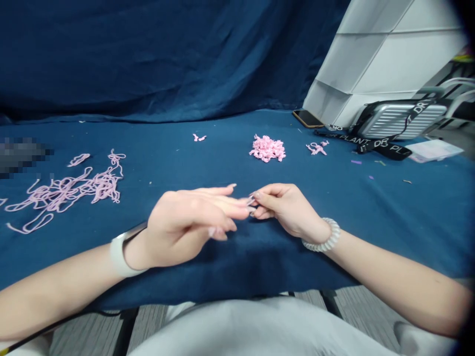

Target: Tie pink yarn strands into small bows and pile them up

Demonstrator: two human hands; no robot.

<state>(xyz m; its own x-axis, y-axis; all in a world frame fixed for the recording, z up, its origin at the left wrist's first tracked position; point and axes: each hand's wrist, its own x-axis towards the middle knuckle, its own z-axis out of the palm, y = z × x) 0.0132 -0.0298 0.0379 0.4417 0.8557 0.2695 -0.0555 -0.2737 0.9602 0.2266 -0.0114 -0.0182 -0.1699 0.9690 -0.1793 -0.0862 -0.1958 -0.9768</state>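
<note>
1. Right hand (291, 210) was bent into a pinch, its fingertips brought up to those of the left hand (185, 222); whether anything was gripped between them could not be told.
2. Left hand was held with fingers stretched toward the right, thumb below; its hold could not be made out either, partly blurred.
3. Wrists: pale watch band (120, 257) worn on the left, coiled bracelet (331, 235) on the right.
4. Pink knotted pieces (267, 148) were heaped on blue cloth (208, 168), beyond the right hand; small pink bits (199, 138) were placed left of the heap, others right.
5. Lilac yarn (106, 185) was left tangled, beyond the left forearm.
6. Far right: phone (308, 119), silver ridged case (397, 120), lettered black strap (386, 148) were seen.
</note>
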